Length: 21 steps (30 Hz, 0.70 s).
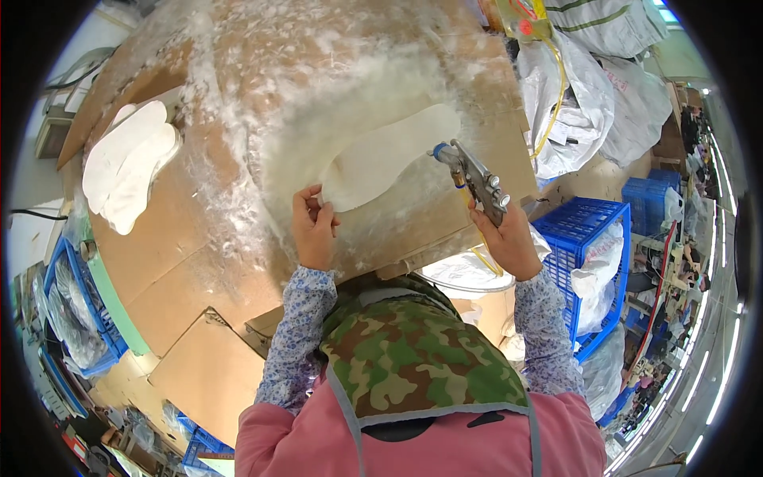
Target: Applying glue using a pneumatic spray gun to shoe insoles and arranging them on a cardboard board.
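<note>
While left hand (pixel 315 226) pinches white insole (pixel 389 155), right hand (pixel 509 234) grips spray gun (pixel 474 176) — nozzle seemingly near insole — forearms raised.

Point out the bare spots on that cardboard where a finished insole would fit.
Free: the brown cardboard below the insole stack, left of the left hand; also the top strip, lightly dusted. Crowded: the fluffy white centre around the held insole, and by the right hand with the spray gun.
</note>
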Available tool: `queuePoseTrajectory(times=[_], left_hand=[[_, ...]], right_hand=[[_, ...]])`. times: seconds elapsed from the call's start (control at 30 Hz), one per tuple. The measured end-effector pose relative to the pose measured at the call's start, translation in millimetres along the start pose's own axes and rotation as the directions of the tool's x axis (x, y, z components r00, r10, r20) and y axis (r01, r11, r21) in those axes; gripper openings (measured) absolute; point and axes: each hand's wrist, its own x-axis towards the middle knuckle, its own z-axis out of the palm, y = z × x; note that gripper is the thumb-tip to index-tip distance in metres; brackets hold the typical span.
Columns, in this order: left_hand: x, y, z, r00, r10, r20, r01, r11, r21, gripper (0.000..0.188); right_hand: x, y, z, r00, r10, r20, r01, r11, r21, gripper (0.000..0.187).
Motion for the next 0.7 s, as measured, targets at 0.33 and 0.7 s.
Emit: queuePoseTrajectory(times=[0.33, 0.7], left_hand=[[1, -2, 2, 0.999, 0.047, 0.020, -0.047, 0.999, -0.027, 0.028], [1, -1, 3, 0.999, 0.039, 0.004, -0.039, 0.999, -0.029, 0.026]], right_hand=[[10, 28, -14, 0.988, 0.022, -0.153, -0.024, 1.000, -0.012, 0.029], [9, 33, -12, 0.984, 0.047, -0.172, -0.051, 0.999, -0.020, 0.024]])
